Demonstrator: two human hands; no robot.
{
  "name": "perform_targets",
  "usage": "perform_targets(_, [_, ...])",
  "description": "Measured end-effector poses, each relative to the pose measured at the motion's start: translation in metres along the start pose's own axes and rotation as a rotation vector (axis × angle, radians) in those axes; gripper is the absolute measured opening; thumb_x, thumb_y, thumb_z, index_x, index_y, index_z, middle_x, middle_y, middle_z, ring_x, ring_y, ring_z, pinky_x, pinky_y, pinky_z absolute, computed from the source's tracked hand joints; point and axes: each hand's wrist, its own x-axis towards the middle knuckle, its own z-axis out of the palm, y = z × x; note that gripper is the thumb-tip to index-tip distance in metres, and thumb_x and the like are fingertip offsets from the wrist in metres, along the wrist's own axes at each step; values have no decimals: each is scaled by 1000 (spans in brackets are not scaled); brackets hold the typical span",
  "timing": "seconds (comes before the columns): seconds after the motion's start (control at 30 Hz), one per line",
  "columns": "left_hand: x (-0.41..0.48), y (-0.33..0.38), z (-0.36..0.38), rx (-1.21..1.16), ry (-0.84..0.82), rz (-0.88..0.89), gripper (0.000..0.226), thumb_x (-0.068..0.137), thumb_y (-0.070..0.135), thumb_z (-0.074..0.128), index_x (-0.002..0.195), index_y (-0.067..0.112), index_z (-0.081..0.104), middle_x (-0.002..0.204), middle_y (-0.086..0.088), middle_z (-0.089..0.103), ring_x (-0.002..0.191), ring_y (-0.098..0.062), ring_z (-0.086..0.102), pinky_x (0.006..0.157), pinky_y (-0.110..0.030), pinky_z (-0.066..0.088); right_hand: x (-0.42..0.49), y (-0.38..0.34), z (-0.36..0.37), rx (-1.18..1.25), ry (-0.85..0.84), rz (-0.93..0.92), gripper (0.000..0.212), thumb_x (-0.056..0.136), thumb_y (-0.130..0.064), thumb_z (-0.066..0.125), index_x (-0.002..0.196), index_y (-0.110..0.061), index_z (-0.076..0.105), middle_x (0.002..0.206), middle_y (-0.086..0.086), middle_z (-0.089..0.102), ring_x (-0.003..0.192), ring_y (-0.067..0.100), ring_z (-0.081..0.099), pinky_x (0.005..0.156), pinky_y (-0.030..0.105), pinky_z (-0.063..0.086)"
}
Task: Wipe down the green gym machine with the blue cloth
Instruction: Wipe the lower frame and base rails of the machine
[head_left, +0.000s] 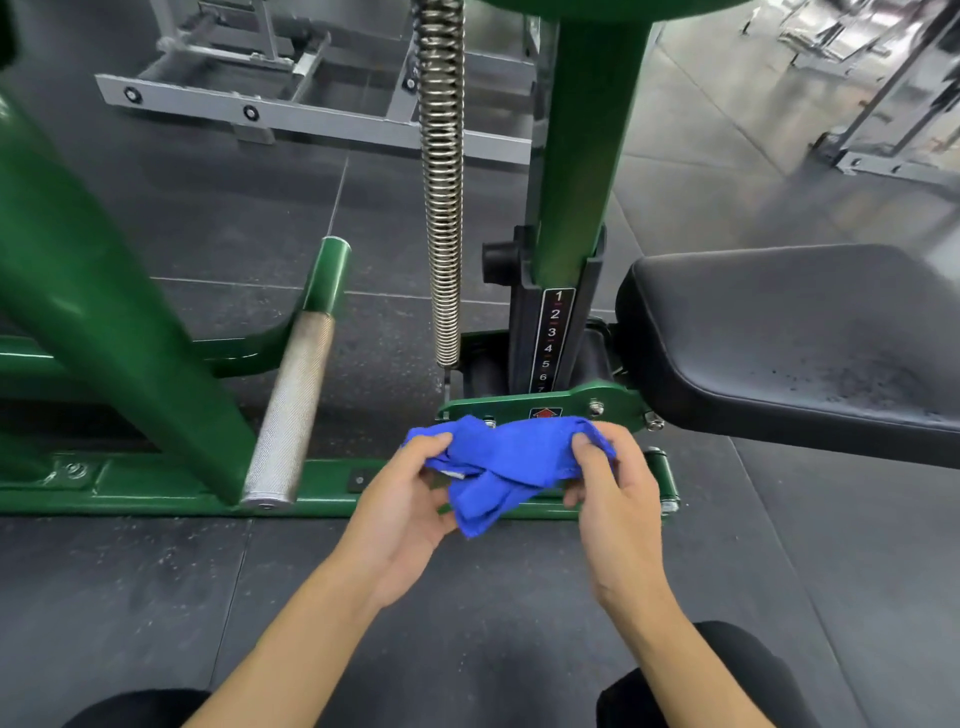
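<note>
You hold the blue cloth (509, 462) bunched between your 2 hands. Your left hand (410, 499) pinches its left end with thumb and fingers, and your right hand (613, 499) grips its right end. The cloth seems to hang in the air, off the metal. Its long axis runs left to right, with 1 fold drooping toward you. Just behind it the green bracket (545, 402) also runs left to right, so the cloth lies parallel to it. The green base rail (156, 493) lies below. Your right hand is nearer the bracket's bolted end and the black seat (805, 338); your left is nearer the metal handle (291, 410). The next move looks like a short push forward onto the bracket.
</note>
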Motion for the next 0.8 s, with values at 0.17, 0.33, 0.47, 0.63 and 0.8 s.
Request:
perform_targets(0.17, [-3, 4, 3, -17, 50, 152, 23, 95, 7, 45, 77, 13, 57, 94, -13, 65, 90, -28, 60, 81, -42, 48, 11, 9, -9, -102, 48, 190, 10, 101, -14, 48, 102, -20, 55, 74, 6, 59, 57, 21, 49, 53, 35, 42])
perform_targets(0.33, [-3, 8, 3, 70, 109, 207, 23, 97, 10, 43, 75, 14, 51, 77, -4, 58, 74, -21, 53, 66, -38, 40, 7, 20, -12, -392, -190, 176, 24, 107, -24, 46, 118, -44, 53, 87, 1, 71, 54, 29, 70, 51, 35, 55])
perform_targets(0.47, [1, 7, -5, 222, 112, 214, 23, 98, 18, 46, 75, 18, 49, 78, -5, 48, 68, -18, 41, 61, -36, 31, 6, 15, -8, -327, -220, 128, 25, 109, -21, 45, 98, -28, 66, 88, 6, 70, 60, 20, 63, 56, 41, 59])
perform_targets(0.63, [4, 6, -15, 340, 241, 397, 20, 87, 29, 51, 72, 22, 39, 79, -3, 37, 81, -25, 28, 78, -43, 22, 7, 1, -8, -156, 24, -33, 24, 107, -16, 44, 93, -18, 63, 81, -11, 64, 72, 7, 56, 61, 20, 48])
perform_targets(0.8, [8, 10, -16, 338, 323, 571, 17, 99, 31, 53, 83, 31, 57, 82, 5, 54, 74, -13, 45, 67, -34, 39, 4, -6, -6, 2, 115, -21, 21, 112, -25, 39, 104, -19, 57, 71, 3, 63, 47, 25, 48, 41, 34, 40])
